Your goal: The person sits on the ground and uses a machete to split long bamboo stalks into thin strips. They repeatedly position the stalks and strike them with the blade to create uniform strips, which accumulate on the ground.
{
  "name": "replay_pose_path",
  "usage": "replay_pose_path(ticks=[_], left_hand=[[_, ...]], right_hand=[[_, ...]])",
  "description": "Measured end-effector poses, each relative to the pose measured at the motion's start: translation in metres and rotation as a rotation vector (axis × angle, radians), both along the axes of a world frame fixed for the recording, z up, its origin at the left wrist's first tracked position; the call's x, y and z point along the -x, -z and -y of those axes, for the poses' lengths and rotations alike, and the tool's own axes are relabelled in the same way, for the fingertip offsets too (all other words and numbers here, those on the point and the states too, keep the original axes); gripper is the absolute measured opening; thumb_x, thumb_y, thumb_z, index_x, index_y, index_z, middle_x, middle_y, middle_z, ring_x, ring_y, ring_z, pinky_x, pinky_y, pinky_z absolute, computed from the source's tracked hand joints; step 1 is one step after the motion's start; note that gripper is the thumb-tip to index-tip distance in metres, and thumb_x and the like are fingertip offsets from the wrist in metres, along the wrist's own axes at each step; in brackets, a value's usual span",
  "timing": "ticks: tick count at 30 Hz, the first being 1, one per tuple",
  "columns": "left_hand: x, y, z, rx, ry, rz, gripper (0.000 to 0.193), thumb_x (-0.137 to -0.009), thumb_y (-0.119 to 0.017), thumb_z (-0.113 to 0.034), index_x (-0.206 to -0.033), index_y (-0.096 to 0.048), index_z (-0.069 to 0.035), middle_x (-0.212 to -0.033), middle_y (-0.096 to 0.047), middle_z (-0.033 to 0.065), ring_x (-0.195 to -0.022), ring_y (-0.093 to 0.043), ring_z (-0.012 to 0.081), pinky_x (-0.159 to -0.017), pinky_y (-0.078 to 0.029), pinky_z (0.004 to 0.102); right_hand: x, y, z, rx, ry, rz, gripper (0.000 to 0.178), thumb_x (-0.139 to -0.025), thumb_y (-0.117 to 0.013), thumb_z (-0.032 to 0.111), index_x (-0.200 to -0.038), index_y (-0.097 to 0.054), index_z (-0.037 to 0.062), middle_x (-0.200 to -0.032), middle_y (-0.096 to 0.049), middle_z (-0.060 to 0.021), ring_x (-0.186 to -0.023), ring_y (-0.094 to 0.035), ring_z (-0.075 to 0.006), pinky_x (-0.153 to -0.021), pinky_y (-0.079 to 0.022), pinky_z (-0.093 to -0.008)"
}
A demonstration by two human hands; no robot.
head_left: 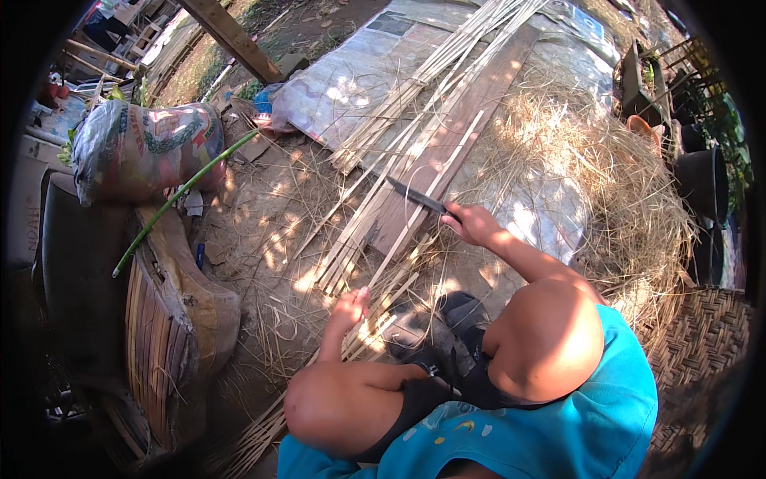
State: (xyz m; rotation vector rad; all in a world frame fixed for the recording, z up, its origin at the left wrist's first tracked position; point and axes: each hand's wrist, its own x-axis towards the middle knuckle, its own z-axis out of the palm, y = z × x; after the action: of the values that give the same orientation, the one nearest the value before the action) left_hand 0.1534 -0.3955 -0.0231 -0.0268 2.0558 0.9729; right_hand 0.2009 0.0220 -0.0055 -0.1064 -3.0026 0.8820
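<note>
Right hand (472, 223) outstretched, fingers around knife (419, 197) over bamboo strips (375, 255)

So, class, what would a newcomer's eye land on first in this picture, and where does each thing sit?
The dark-bladed knife in the right hand, mid-picture, lies across a long brown wooden plank covered with pale split bamboo strips. The left hand reaches to more strips below. A heap of dry straw shavings fills the right side.
</note>
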Motion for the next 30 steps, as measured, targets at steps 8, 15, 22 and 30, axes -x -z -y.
replay_pose_path(ticks=[8, 15, 22, 30], left_hand=[[-0.033, -0.03, 0.089, 0.118, 0.129, -0.226, 0.04, -0.103, -0.057, -0.034, -0.09, -0.067, 0.001, -0.067, -0.063, 0.0099, -0.063, -0.057, 0.019, -0.064, -0.047, 0.039], [-0.021, -0.005, 0.024, 0.025, 0.16, -0.564, 0.038, -0.105, -0.049, -0.036, -0.095, -0.065, -0.003, -0.074, -0.066, 0.0212, -0.072, -0.067, 0.0386, -0.068, -0.051, 0.0492], [-0.014, -0.012, 0.008, 0.117, 0.394, -0.683, 0.031, -0.105, -0.048, -0.032, -0.099, -0.059, -0.004, -0.079, -0.065, 0.0289, -0.08, -0.065, 0.0504, -0.069, -0.051, 0.059], [0.01, -0.012, -0.022, 0.011, 0.32, -0.319, 0.037, -0.108, -0.043, -0.033, -0.104, -0.062, -0.001, -0.093, -0.066, 0.027, -0.085, -0.063, 0.0509, -0.077, -0.05, 0.0537]], right_hand=[[0.019, -0.01, -0.162, -0.177, 0.629, 0.053, 0.038, -0.105, -0.049, 0.038, -0.123, -0.062, 0.0075, -0.085, -0.07, -0.0265, -0.087, -0.068, -0.0463, -0.08, -0.052, -0.0552], [-0.023, -0.009, 0.015, 0.143, 0.123, 0.084, 0.042, -0.104, -0.051, 0.044, -0.132, -0.058, 0.0129, -0.089, -0.07, -0.0241, -0.08, -0.068, -0.0459, -0.075, -0.054, -0.0548], [0.005, -0.006, -0.046, 0.008, 0.299, 0.01, 0.039, -0.105, -0.048, 0.046, -0.12, -0.06, 0.0116, -0.084, -0.068, -0.0223, -0.081, -0.069, -0.0453, -0.068, -0.053, -0.0558], [-0.019, -0.011, 0.025, 0.083, -0.016, 0.104, 0.045, -0.105, -0.048, 0.044, -0.132, -0.056, 0.01, -0.092, -0.068, -0.0267, -0.088, -0.068, -0.0478, -0.079, -0.055, -0.0559]])
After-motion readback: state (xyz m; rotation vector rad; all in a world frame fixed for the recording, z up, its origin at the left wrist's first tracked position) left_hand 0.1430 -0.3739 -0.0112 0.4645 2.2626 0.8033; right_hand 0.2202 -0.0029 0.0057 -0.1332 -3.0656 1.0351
